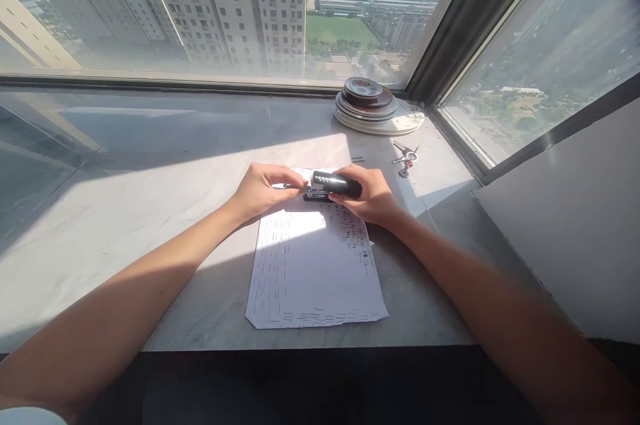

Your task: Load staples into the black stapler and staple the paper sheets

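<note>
A black stapler (336, 183) lies over the far end of a white sheet of paper (325, 271), pointing left. My right hand (373, 193) is wrapped round its rear part. At the stapler's front end my left hand (267, 188) is closed in a pinch, thumb and fingertips together. Something thin and dark shows by those fingers, too small to name. Rows of short dark marks that look like staples run down the paper's left side and along its near edge. Dark handwriting covers part of its right side.
Thin grey strips (357, 159) lie just beyond my right hand. A stack of plates (367, 108) stands by the window corner, with a small metal object (407, 157) in front. A white wall (575, 211) bounds the right side. The pale counter (165, 191) ends at a near edge.
</note>
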{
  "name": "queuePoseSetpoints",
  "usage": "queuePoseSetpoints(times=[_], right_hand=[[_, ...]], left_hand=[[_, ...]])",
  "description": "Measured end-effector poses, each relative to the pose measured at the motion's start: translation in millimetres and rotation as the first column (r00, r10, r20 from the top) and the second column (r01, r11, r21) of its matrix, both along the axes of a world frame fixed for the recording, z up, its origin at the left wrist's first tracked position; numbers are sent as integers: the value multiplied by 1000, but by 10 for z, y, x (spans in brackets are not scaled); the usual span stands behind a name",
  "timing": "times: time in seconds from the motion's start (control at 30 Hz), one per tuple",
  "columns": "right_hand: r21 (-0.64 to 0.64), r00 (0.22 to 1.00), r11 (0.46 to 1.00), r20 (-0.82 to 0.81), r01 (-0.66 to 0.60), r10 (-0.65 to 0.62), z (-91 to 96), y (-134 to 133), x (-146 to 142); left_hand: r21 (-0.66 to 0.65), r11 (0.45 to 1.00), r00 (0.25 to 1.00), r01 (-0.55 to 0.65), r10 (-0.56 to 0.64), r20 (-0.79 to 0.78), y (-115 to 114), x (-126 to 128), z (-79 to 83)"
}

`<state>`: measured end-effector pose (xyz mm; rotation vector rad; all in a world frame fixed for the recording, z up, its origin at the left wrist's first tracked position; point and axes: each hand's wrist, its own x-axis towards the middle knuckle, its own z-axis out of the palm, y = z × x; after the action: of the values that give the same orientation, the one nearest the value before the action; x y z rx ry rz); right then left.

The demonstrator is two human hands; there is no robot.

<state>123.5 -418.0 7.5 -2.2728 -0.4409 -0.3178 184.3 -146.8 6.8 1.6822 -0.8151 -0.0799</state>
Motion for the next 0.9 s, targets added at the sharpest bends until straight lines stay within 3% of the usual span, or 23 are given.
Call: queuePoseSetpoints(times=[0.23, 0.4, 0.6, 0.73, 0.83, 0.9], right_hand=[[7, 1000, 1000, -9, 1, -1, 11, -3, -2], [122, 999, 992, 28, -26, 22, -5, -146, 47], [168, 995, 982, -41, -87, 96, 31, -352, 99], [140, 988, 981, -59, -133, 143, 75, -189, 29], [146, 983, 972, -12, -181, 185, 73, -16, -32], [128, 977, 968, 29, -214, 212, 66, 53, -57]], left_hand=[[57, 998, 998, -4, 0, 70, 2, 6, 15], [70, 996, 993, -56, 48, 109, 59, 51, 18], [105, 992, 995, 72, -78, 54, 97, 60, -24], [94, 995, 997, 30, -36, 68, 16, -26, 1], [61, 997, 981, -39, 27, 192, -40, -51, 38], [62, 998, 964, -20, 2, 267, -55, -36, 51]])
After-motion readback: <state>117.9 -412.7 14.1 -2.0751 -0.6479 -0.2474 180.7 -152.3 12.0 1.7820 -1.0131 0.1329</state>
